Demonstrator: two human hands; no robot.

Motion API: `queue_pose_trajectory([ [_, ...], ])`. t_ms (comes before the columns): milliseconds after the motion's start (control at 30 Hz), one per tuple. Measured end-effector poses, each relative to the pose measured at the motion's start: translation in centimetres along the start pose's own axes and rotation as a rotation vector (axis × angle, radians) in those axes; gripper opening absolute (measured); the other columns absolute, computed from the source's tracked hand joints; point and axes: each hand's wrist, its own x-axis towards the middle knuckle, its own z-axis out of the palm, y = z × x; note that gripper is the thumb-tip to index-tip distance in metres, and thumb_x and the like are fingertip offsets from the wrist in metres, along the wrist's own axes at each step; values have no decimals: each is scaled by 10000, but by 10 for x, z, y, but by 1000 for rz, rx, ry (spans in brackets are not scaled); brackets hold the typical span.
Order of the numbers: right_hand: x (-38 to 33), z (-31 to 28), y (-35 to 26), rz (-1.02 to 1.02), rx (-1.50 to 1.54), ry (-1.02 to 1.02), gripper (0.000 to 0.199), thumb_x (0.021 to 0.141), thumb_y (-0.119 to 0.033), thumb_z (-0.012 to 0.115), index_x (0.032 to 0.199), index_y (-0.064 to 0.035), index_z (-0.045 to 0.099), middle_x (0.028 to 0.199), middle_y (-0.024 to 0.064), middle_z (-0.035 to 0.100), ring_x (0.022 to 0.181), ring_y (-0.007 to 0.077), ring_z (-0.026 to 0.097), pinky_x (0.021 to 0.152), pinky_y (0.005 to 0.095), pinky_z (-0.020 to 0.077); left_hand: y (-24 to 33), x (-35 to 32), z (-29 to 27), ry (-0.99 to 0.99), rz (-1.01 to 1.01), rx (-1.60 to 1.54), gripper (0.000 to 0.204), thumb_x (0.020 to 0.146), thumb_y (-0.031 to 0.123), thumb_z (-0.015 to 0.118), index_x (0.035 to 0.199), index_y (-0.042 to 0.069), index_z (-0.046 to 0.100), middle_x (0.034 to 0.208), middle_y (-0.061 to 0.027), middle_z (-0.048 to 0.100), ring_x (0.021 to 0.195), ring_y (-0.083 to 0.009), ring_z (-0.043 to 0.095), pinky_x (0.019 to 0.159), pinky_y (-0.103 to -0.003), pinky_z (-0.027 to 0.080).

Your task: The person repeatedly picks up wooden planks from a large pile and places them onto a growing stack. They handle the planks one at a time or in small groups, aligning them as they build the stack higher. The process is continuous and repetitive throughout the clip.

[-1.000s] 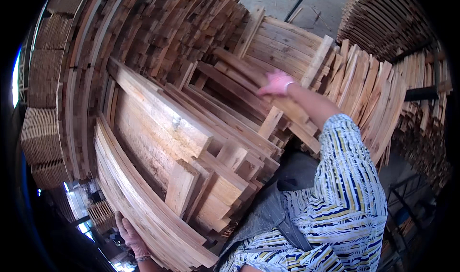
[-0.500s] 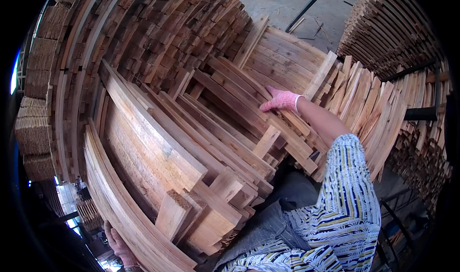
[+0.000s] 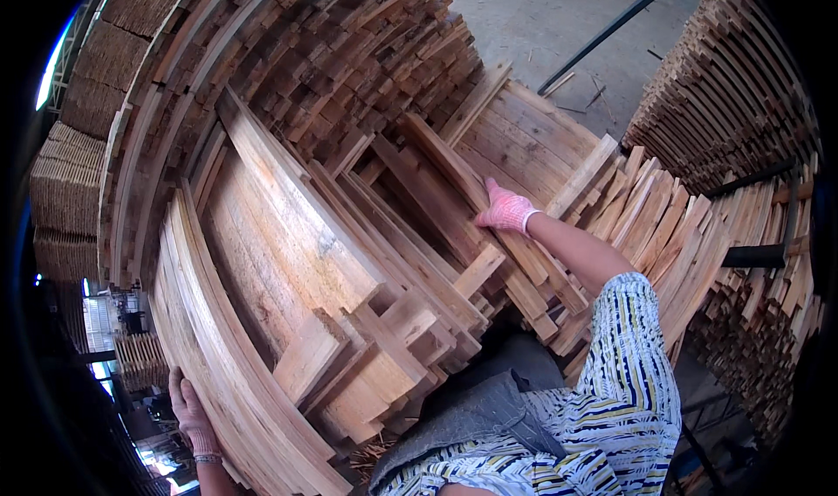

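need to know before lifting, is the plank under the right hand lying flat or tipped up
Tipped. The plank slants across the stack, its far end raised, with the right hand flat on it.

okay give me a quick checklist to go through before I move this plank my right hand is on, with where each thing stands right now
1. Right hand on the plank: ok, the gloved hand lies on its upper face, fingers at its edge.
2. Firm grip on that plank: cannot tell, the fingers lie flat rather than clearly wrapped.
3. Left hand steadying the load: ok, it rests against the outer edge of the long curved boards.
4. Plank free to slide: not ok, other planks lie packed against it.
5. Short offcuts at the near end stable: cannot tell, they sit loosely stacked.
6. Floor beyond the pile: cannot tell, mostly hidden.
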Motion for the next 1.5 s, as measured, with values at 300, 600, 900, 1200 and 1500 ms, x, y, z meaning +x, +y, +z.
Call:
queue_pose_trajectory([
  [300,-9,-23,9,-83,438,-85,880,821,-175,745,1534,4,263,1253,182,622,1082,243,615,919,345,500,18,-1,4,38,45,106,464,1030,266,488,1369,-49,522,1367,-191,565,1274,-291,524,1111,-369,372],
  [600,-194,-145,-186,-427,785,-153,544,860,-276,739,1303,-57,513,1034,19,622,876,105,605,779,271,535,42,1,18,111,98,292,431,985,261,513,1304,-20,578,1301,-240,584,1236,-380,529,1088,-413,389],
  [900,-208,-50,-375,-711,287,-133,750,840,-112,635,1473,56,270,1122,187,553,954,218,602,808,347,561,60,-4,13,78,57,345,436,969,353,509,1251,35,606,1312,-233,585,1281,-388,496,1097,-442,377],
  [1200,-280,-29,-408,-457,-416,12,912,872,-308,637,1569,-23,122,1053,260,654,897,301,652,805,414,541,47,-12,10,71,46,390,494,964,381,503,1326,52,568,1385,-215,536,1318,-385,457,1138,-448,320],
  [1500,-255,18,-409,-407,-668,61,934,812,-346,689,1567,-59,221,1535,267,344,1367,359,435,1124,398,389,44,-5,12,43,123,349,488,967,374,500,1329,52,554,1371,-215,543,1317,-367,460,1121,-442,336],
])
